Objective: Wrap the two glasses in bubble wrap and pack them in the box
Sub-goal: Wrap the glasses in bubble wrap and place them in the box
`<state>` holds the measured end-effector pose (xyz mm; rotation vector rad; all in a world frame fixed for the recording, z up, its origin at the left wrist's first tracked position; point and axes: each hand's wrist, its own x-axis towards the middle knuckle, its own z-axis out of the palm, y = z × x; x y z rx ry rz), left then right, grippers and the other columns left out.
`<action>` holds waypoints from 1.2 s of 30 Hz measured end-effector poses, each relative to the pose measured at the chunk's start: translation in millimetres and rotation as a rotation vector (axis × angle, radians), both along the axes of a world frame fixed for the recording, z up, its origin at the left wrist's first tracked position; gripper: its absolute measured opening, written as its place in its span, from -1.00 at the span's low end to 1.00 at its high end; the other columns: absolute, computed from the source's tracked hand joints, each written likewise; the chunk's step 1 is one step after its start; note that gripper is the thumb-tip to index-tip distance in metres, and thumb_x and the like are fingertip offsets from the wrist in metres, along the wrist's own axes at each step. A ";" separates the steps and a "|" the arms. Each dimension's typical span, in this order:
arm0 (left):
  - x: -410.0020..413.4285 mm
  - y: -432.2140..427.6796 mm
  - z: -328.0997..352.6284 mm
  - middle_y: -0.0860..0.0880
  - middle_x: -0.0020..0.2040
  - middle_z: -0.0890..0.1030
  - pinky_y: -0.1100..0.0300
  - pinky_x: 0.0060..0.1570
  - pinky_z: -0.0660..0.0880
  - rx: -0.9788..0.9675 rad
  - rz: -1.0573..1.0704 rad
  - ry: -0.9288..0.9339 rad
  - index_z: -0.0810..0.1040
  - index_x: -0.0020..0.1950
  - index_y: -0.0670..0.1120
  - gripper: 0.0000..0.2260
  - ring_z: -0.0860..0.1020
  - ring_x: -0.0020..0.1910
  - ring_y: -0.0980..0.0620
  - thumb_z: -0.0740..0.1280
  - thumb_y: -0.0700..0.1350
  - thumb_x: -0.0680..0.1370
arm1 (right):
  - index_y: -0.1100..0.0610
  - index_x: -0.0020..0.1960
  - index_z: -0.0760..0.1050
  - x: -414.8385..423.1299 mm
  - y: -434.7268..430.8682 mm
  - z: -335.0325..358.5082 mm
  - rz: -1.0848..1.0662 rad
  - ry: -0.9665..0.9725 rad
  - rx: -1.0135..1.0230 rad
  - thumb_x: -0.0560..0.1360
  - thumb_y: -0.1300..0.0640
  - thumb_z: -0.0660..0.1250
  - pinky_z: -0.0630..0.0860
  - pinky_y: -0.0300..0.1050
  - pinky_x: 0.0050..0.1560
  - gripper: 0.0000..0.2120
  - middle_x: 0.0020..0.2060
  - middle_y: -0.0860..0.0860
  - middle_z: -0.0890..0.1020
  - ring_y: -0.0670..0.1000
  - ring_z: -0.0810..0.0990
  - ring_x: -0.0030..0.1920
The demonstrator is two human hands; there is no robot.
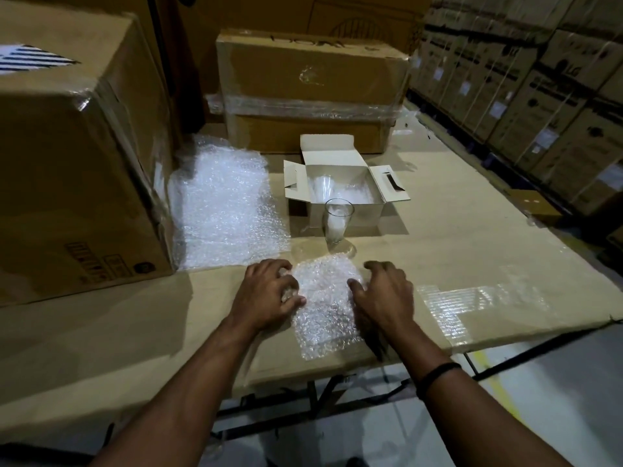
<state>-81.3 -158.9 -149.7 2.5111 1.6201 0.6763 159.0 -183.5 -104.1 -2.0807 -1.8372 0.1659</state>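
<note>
Bubble wrap [325,298], near centre: left hand [269,291] grips its left edge, right hand [384,294] its right. Glass [338,224] upright just beyond, before open box [364,217].

Both bare forearms reach forward and converge. The left hand [269,291] and right hand [384,294] sit palm-down, near each other, the 2 sets of fingers curled, gripping opposite edges of the bubble wrap [325,291] (a black band [438,374] circles the right wrist).
</note>
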 end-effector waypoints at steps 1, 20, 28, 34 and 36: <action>0.1 0.0 0.2 0.01 0.26 0.52 -0.01 0.25 0.27 0.006 0.019 0.006 0.64 -0.06 0.08 -0.65 0.41 0.27 -0.04 0.31 0.30 0.39 | 0.08 0.22 0.49 2.3 -0.1 2.2 -0.078 -0.061 -0.132 0.44 -0.23 0.34 0.41 0.03 0.15 -0.50 0.15 0.10 0.57 0.17 0.50 0.16; 14.0 6.4 10.1 0.02 0.38 0.45 -0.05 0.32 0.12 -0.100 0.008 0.037 0.67 0.08 0.16 -0.54 0.25 0.40 -0.08 0.13 0.33 0.42 | 0.07 0.20 0.45 -6.5 45.4 25.7 0.148 0.139 0.055 0.46 0.30 0.30 0.53 0.00 -0.12 -0.66 -0.01 0.10 0.66 0.19 0.59 0.00; 12.2 12.3 11.0 0.03 0.25 0.49 0.10 0.14 0.21 -0.086 0.218 -0.376 0.55 0.17 0.06 -0.65 0.42 0.23 -0.06 0.39 -0.14 0.40 | 0.13 0.41 0.34 -35.9 -11.5 12.7 0.620 -0.209 -0.008 0.45 0.29 0.31 0.47 0.01 -0.16 -0.46 0.01 0.24 0.58 0.25 0.55 -0.04; 2.1 18.6 13.0 0.05 0.30 0.49 -0.01 0.25 0.26 -0.127 0.018 -0.215 0.63 0.07 0.17 -0.65 0.38 0.29 -0.03 0.31 -0.08 0.34 | 0.07 0.40 0.36 -36.5 -13.5 3.7 0.638 -0.131 -0.080 0.53 0.01 0.28 0.49 0.06 -0.10 -0.55 -0.03 0.22 0.59 0.27 0.55 -0.06; -1.7 19.6 9.3 0.06 0.22 0.55 0.00 0.22 0.27 -0.122 0.032 -0.147 0.68 -0.08 0.16 -0.77 0.41 0.26 -0.07 0.30 -0.04 0.35 | 0.05 0.35 0.42 -27.5 -9.2 7.6 0.524 -0.068 -0.039 0.49 -0.10 0.34 0.46 0.02 -0.01 -0.52 0.05 0.14 0.62 0.22 0.55 0.03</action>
